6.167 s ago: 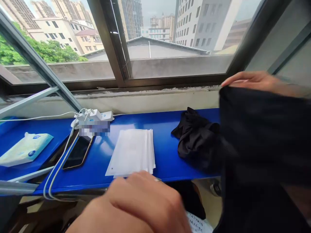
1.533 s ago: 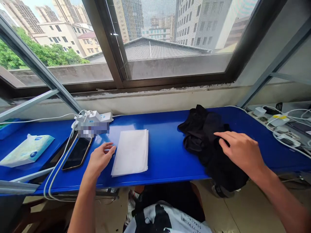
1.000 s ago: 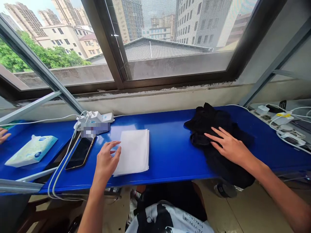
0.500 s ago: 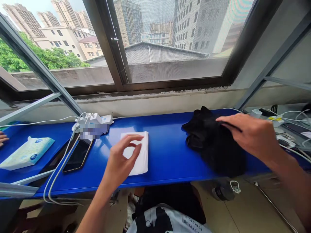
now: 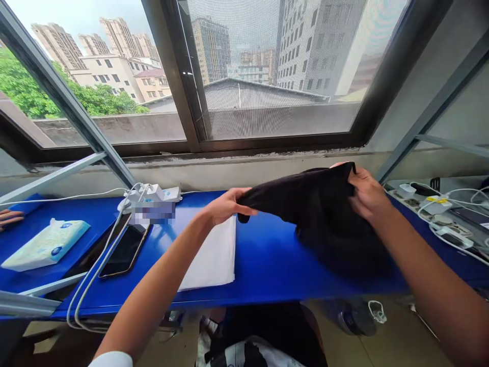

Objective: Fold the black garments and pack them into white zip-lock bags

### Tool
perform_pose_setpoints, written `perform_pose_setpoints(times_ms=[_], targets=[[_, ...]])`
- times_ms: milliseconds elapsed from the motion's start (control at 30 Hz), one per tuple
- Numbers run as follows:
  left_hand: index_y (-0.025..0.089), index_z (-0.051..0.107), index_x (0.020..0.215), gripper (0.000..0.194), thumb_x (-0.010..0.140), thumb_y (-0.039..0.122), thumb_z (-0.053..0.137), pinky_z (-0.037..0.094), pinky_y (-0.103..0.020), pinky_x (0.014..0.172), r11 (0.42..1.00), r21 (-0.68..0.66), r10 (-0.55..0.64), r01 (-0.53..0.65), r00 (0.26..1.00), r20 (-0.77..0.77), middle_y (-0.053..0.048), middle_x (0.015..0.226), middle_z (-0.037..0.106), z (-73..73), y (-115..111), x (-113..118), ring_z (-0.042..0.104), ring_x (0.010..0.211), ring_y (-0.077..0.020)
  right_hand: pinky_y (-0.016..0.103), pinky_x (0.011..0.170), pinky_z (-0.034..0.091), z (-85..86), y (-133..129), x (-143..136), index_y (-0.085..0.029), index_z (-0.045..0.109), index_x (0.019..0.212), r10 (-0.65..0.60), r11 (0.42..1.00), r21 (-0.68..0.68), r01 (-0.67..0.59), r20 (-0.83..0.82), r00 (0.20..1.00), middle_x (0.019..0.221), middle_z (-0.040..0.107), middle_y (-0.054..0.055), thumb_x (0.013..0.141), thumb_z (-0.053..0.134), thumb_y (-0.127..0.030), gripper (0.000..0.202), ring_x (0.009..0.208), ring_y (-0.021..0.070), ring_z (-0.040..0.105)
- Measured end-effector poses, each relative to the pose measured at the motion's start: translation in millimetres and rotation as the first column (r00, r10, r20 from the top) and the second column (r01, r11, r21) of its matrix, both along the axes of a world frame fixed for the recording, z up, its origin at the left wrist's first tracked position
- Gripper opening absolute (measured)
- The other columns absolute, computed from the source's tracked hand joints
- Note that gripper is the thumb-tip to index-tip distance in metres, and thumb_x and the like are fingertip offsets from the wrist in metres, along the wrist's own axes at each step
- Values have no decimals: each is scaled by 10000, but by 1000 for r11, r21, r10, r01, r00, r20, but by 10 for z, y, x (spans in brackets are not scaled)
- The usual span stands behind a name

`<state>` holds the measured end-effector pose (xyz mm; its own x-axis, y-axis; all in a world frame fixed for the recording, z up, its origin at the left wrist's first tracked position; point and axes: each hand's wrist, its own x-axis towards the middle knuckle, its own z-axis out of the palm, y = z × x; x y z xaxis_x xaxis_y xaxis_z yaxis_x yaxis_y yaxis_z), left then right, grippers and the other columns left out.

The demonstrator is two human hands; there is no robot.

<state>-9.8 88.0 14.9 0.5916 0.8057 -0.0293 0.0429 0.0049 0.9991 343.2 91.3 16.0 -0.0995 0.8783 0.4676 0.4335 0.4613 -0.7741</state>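
Head view: left hand (image 5: pixel 226 206) at centre and right hand (image 5: pixel 369 194) right of centre pinch cloth (image 5: pixel 319 211) at separate edges, presumably so it hangs spread.

I read a shared room with desk places, workroom or dormitory; I can't tell which. Blue desk (image 5: pixel 267 275) set along the wall under a wide window (image 5: pixel 267 114). Slanting metal frames (image 5: pixel 69 97) mark off places. Second person (image 5: pixel 10 218) just in my view at far left, beyond one frame. Phone (image 5: pixel 125 250), tissues (image 5: pixel 48 245) and power strip (image 5: pixel 171 194) lie about; chargers (image 5: pixel 437 205) crowd the right. Tiled floor (image 5: pixel 344 352). High-rises (image 5: pixel 59 45) outside: I note a town, upper storey by the nearby roof (image 5: pixel 248 95).
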Motion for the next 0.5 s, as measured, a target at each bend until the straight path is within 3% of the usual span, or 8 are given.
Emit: perform_pose_setpoints(times_ms=[100,200,233,300,333,400,467,500], targets=[[141,779,1177,552,637,132,895,562,-250,795,995,33,96,-99,993,63,-75,1024,796,192,-27,-152,725,851,-166,411,866,564,64,-186,225,-280,679,1284,252,941,-227,-250,-23,968,1309,718,127,941,531,-503,435,1181,301,698],[140,773,1233,526,715,181,851,568,-315,920,995,88,39,-45,996,77,-121,1153,785,391,-43,-145,739,1005,-234,472,1032,506,258,-392,245,-354,379,1599,579,760,-454,-465,147,802,1559,546,103,848,616,-519,805,1435,307,528],[138,778,1225,483,752,215,834,571,-314,907,991,129,16,-24,998,65,-123,1140,787,463,-44,-104,741,1007,-242,485,1060,494,335,-418,174,-381,240,1652,619,740,-472,-479,200,760,1602,497,90,848,623,-544,906,1471,299,487],[140,789,1205,420,807,271,807,579,-305,864,971,234,-41,37,999,12,-115,1105,789,630,-41,7,746,988,-246,490,1103,473,475,-371,-66,-421,110,1670,577,807,-354,-473,296,761,1665,405,62,877,632,-573,962,1519,278,420],[144,790,1206,416,814,284,807,583,-307,854,953,291,-78,83,997,-28,-112,1100,788,729,-38,62,748,985,-249,490,1114,466,530,-301,-212,-431,110,1668,530,847,-250,-470,313,788,1673,388,59,886,647,-578,959,1522,275,411],[153,781,1228,455,793,276,830,588,-327,873,901,395,-143,179,982,-119,-113,1128,780,956,-35,137,746,1015,-260,490,1096,476,611,-108,-487,-410,169,1664,560,828,-136,-543,229,796,1550,540,81,840,741,-571,1016,1432,280,513],[165,770,1252,505,763,256,855,585,-344,917,848,477,-142,230,967,-213,-115,1165,774,1201,-41,140,734,1069,-266,438,995,527,677,79,-671,-312,457,1564,650,760,-99,-643,127,749,1212,730,79,778,823,-545,898,1165,262,675],[170,769,1254,509,761,257,860,585,-346,922,830,509,-102,229,959,-266,-110,1160,776,1316,-46,114,731,1073,-260,398,929,542,714,145,-717,-256,612,1430,667,745,-84,-662,90,740,1056,750,59,768,839,-527,750,1022,235,701]])
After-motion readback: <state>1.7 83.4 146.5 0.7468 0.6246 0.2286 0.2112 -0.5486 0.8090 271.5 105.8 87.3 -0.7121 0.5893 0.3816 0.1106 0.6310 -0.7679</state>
